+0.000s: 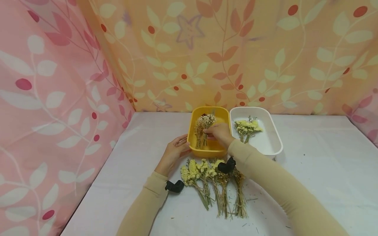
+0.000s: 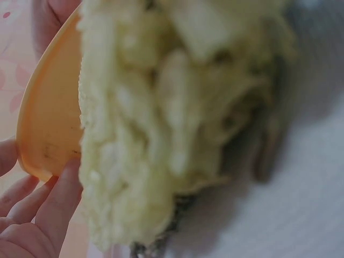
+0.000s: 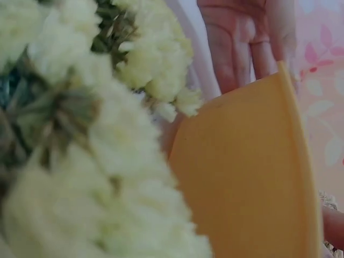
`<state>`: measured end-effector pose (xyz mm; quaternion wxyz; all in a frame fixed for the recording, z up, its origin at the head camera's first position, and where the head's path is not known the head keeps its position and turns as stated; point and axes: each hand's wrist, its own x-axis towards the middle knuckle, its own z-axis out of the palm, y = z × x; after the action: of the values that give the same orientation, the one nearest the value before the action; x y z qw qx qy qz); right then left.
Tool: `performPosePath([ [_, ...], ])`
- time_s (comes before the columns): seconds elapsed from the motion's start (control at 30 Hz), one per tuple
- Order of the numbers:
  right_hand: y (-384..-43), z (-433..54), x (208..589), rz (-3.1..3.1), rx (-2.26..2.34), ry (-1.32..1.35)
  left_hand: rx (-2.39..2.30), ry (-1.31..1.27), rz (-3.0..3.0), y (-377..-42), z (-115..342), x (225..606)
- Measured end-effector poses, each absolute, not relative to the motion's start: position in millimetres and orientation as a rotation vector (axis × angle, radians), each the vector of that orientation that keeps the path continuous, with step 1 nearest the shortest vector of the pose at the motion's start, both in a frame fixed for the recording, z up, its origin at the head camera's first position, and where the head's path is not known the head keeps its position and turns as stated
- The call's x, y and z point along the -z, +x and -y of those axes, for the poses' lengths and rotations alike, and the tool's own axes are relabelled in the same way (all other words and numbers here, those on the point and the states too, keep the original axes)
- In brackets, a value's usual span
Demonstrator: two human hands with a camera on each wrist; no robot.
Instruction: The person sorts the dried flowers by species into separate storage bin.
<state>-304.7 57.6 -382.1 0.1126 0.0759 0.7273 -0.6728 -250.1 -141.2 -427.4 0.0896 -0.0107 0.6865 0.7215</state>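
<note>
My right hand [image 1: 219, 131] pinches the stems of a small bunch of dried whitish flowers [image 1: 207, 120] over the inside of the yellow tray [image 1: 208, 153]. Beside that bunch, a browner dried bunch [image 1: 198, 132] lies along the tray's left side. At the front left corner my left hand [image 1: 174, 153] holds the tray, thumb at the rim and fingers against the outer wall, as the left wrist view also shows. In front of the tray, several tied bunches of dried flowers lie in a row: yellow ones [image 1: 193, 173] on the left, brown ones [image 1: 240, 193] on the right.
A white tray [image 1: 273, 136] stands against the yellow tray's right side, with yellow dried flowers [image 1: 248, 127] in it. Bits of stem lie scattered on the white tabletop [image 1: 313, 183]. Patterned cloth [image 1: 189, 59] hangs behind the table. Blurred yellow blooms [image 3: 107, 177] fill much of both wrist views.
</note>
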Motion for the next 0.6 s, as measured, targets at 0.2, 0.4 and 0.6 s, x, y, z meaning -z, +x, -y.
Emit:
performPosePath([
  [0.2,-308.0,-56.6,391.5,-2.125,1.977,0.286,-2.156,-0.041,-2.027,-249.4,140.8,426.0],
  [0.4,-308.6,-56.3,397.6,-2.094,1.957,0.370,-2.166,-0.074,-2.015,-249.7,139.7,426.4],
  [0.6,-309.5,-57.1,399.0,-2.051,1.945,0.406,-2.177,-0.073,-2.005,-250.6,140.4,427.4],
])
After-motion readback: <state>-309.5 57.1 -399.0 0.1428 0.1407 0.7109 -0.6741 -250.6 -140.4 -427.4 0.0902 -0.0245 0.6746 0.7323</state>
